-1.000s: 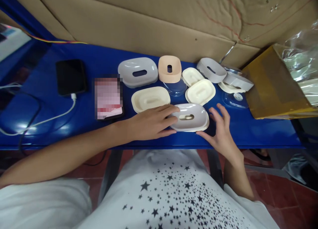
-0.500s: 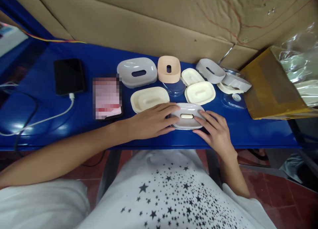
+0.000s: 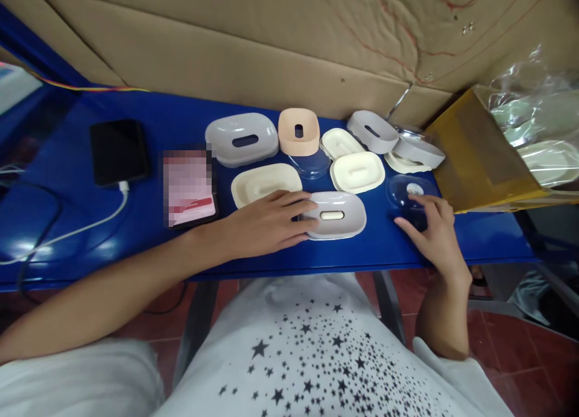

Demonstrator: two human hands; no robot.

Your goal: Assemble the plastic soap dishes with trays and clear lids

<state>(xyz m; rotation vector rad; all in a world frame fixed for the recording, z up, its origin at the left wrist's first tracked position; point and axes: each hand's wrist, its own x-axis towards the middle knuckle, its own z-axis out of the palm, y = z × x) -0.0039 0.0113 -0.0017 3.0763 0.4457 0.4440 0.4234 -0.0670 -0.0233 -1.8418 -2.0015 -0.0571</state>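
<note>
My left hand [image 3: 266, 222] lies with its fingertips on the left end of a grey soap dish lid [image 3: 335, 215], which has an oblong slot showing a cream insert. My right hand [image 3: 432, 233] is at the right, away from that lid. Its fingers and thumb hold the edge of a round-cornered clear plastic tray [image 3: 409, 190], which looks tilted. A small white disc [image 3: 415, 189] shows on the tray. The hand hides the tray's lower right part.
Other soap dish parts stand along the blue table [image 3: 362, 254]: grey, peach and cream pieces. Two phones lie at the left, one on a white charging cable. A yellow-brown folder and clear plastic bag lie at the right, with a cardboard wall behind.
My right hand has left the grey lid and moved right onto the clear tray, which has shifted left and tilted. My left hand stays on the lid, and the view has shifted slightly.
</note>
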